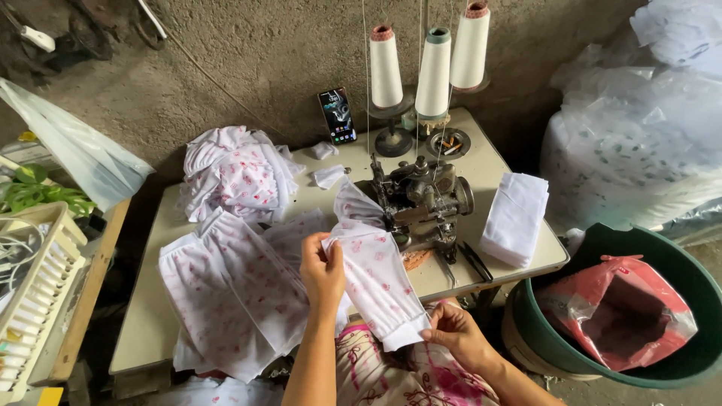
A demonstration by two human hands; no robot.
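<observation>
three thread cones (433, 71), one sewing machine (418, 199), one phone (337, 115), one green tub (662, 301).

Soft daylight is falling on my sewing table (519, 162) from the right, glaring on the plastic bags (639, 143); the wall (248, 60) is staying dim, and edges are bending outward.

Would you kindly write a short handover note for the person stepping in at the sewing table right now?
Left hand: pinching the upper edge of the printed white fabric piece.
Right hand: gripping that piece's banded lower end, above the lap.
The piece's top sits against the sewing machine; whether it is under the needle cannot be told.
Done, it seems: similar flat pieces lie to the left, a bundled heap behind them.
Left, probably: the stack of plain white cloth to the right of the machine looks untouched.
Three thread cones are threaded up.
</observation>
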